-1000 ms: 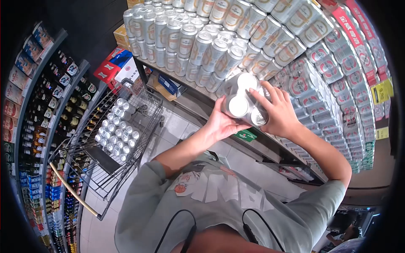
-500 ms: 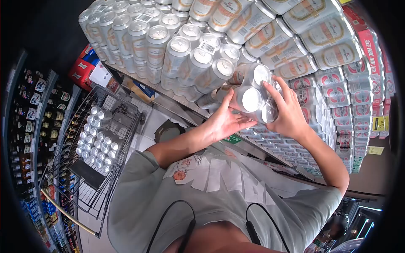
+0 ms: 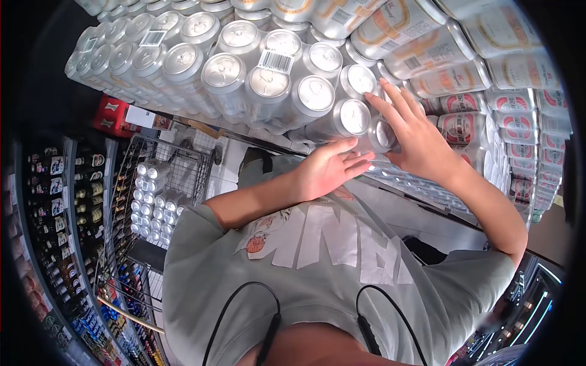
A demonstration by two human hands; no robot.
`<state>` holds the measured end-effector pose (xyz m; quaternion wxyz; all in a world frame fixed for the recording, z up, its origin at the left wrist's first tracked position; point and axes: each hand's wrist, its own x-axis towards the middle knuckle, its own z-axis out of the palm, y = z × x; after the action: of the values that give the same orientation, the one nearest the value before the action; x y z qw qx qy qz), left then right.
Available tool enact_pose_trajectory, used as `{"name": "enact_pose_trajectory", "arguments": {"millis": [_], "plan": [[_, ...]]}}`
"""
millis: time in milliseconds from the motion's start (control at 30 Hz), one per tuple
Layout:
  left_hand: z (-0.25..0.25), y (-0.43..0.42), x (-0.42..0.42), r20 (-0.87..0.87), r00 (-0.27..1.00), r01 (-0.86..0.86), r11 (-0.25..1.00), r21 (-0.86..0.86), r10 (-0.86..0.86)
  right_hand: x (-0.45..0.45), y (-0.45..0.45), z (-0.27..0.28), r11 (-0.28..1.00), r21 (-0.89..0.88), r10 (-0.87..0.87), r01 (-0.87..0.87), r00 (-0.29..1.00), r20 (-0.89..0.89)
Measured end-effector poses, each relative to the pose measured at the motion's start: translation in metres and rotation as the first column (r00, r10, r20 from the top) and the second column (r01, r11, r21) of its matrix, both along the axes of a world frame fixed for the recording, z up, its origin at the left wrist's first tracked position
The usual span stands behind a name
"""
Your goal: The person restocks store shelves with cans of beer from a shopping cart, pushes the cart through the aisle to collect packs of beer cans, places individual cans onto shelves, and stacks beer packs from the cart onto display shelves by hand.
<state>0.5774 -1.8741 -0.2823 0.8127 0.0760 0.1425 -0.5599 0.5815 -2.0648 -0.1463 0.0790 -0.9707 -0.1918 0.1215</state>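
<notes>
A plastic-wrapped pack of silver beer cans (image 3: 354, 116) stands upright in a row, right of another wrapped can pack (image 3: 268, 82) with a barcode on top. My right hand (image 3: 421, 137) rests along the right side of the first pack, its fingers stretched out over the can tops and edge. Just in front of the same pack is my left hand (image 3: 326, 171), palm turned up and fingers apart, holding nothing. Whether its fingertips touch the pack's near side I cannot tell.
More silver can packs (image 3: 421, 55) are stacked behind, with red-labelled cans (image 3: 464, 131) to the right. On the left stands a shopping cart (image 3: 195, 161) containing can packs (image 3: 152, 207). Beyond it is a bottle shelf (image 3: 67, 201). A red box (image 3: 113, 116) sits behind the cart.
The pack between my hands has gone from tilted in my grasp to upright beside the other pack. My left hand has come away from its top and lowered; my right hand has loosened.
</notes>
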Motion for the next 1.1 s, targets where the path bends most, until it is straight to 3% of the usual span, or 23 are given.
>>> {"name": "enact_pose_trajectory", "arguments": {"millis": [400, 533, 567, 667, 733, 767, 800, 867, 933, 1000, 1100], "plan": [[-0.003, 0.002, 0.011, 0.066, 0.997, -0.039, 0.992, -0.121, 0.047, -0.037, 0.0, -0.025, 0.999, 0.037, -0.04, 0.032, 0.972, 0.23], [-0.02, 0.009, 0.005, 0.097, 0.995, 0.032, 0.997, -0.066, -0.026, -0.051, 0.01, -0.042, 0.995, -0.068, -0.046, 0.078, 0.921, 0.386], [-0.029, 0.016, 0.004, 0.161, 0.983, 0.091, 0.996, -0.012, -0.088, -0.054, 0.015, -0.047, 0.991, -0.002, -0.125, 0.136, 0.914, 0.387], [-0.049, 0.041, -0.022, 0.462, 0.886, -0.07, 0.972, 0.225, -0.043, -0.076, 0.035, -0.057, 0.971, 0.214, -0.215, 0.104, 0.769, 0.603], [-0.069, 0.068, -0.048, 0.548, 0.828, -0.12, 0.915, 0.385, -0.122, -0.112, 0.056, -0.076, 0.865, 0.5, -0.392, 0.049, 0.689, 0.609], [-0.088, 0.086, -0.063, 0.572, 0.804, -0.126, 0.895, 0.428, -0.16, -0.129, 0.063, -0.096, 0.755, 0.656, -0.455, -0.021, 0.703, 0.546], [-0.108, 0.104, -0.08, 0.594, 0.779, -0.133, 0.873, 0.47, -0.201, -0.145, 0.07, -0.125, 0.564, 0.824, -0.502, -0.044, 0.775, 0.385], [-0.15, 0.144, -0.121, 0.454, 0.86, -0.106, 0.791, 0.603, -0.231, -0.183, 0.095, -0.18, 0.132, 0.928, -0.532, 0.348, 0.815, -0.23], [-0.173, 0.184, -0.17, 0.277, 0.952, -0.103, 0.714, 0.692, -0.13, -0.224, 0.107, -0.243, -0.017, 0.881, -0.489, 0.472, 0.765, -0.419], [-0.178, 0.217, -0.212, 0.243, 0.968, -0.143, 0.672, 0.727, -0.057, -0.259, 0.112, -0.278, -0.244, 0.764, -0.41, 0.597, 0.65, -0.639], [-0.165, 0.243, -0.264, 0.248, 0.965, -0.154, 0.585, 0.796, -0.084, -0.282, 0.097, -0.303, -0.256, 0.719, -0.547, 0.646, 0.516, -0.659]]}}
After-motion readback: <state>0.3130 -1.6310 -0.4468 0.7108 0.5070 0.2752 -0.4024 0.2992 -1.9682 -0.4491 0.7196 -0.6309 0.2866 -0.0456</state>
